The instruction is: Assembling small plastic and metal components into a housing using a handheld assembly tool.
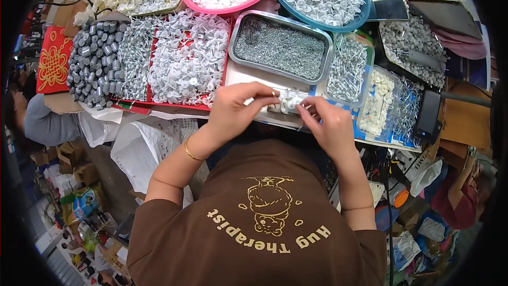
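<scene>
At the table's near edge, both hands work close together over a small white plastic part [290,105] with a rounded end. The thumb and fingers of my right hand [330,123] close on its right side. My left hand [235,108] is pinched just left of the part, fingertips together; a tiny pale bit shows at them, too small to name. Just beyond the hands stands a metal tray [280,47] heaped with small screws. A red tray of white round-headed plastic pieces [185,58] lies beyond and left of my left hand.
Grey metal cylinders [95,58] fill the far left. Pink [227,8] and teal [365,5] basins of white pieces stand at the back. Clear trays of screws [346,69] and cream parts [377,103] lie right, near a black box [427,116]. White sacks [143,153] hang below left.
</scene>
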Demonstrator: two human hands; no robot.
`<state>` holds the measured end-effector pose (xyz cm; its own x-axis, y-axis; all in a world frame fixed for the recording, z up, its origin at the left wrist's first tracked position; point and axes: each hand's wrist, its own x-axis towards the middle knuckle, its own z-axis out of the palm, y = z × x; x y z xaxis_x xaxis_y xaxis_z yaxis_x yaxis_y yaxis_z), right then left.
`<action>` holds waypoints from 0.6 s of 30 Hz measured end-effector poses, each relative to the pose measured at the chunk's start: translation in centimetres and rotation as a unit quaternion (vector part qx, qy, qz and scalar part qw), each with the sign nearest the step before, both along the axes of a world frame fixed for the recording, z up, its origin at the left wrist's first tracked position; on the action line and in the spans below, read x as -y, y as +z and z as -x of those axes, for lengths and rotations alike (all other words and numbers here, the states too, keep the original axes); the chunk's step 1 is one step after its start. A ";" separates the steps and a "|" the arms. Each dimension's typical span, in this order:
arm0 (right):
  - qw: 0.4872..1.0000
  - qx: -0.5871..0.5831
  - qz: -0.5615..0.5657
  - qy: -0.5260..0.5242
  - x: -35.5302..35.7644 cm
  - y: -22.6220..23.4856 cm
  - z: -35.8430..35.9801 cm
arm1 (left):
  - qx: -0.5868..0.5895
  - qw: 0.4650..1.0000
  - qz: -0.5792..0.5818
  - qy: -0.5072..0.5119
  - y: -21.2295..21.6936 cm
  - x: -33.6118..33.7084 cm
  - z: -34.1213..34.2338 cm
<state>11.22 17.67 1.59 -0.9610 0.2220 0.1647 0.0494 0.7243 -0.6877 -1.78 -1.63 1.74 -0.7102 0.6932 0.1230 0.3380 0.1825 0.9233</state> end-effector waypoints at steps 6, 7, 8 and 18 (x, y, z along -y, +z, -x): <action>1.000 0.027 0.006 0.015 -0.5 0.8 0.3 | -0.039 0.999 -0.034 -0.012 -1.2 -0.9 -1.4; 1.000 0.026 0.005 0.016 -0.6 0.8 0.4 | -0.014 1.000 -0.025 -0.001 -1.7 -1.2 -1.6; 1.000 0.023 -0.005 0.017 -0.7 0.9 0.4 | 0.010 1.000 -0.015 0.009 -2.0 -1.4 -1.6; 0.994 0.065 -0.020 0.087 -2.1 2.8 1.6 | -0.329 0.942 0.011 -0.064 -1.4 -2.0 -2.3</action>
<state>9.57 19.81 4.44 -0.9981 0.0469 0.0410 0.0086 0.7558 -0.6547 0.56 0.38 0.38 -0.3952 0.7752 0.4928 0.8567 0.1174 0.5023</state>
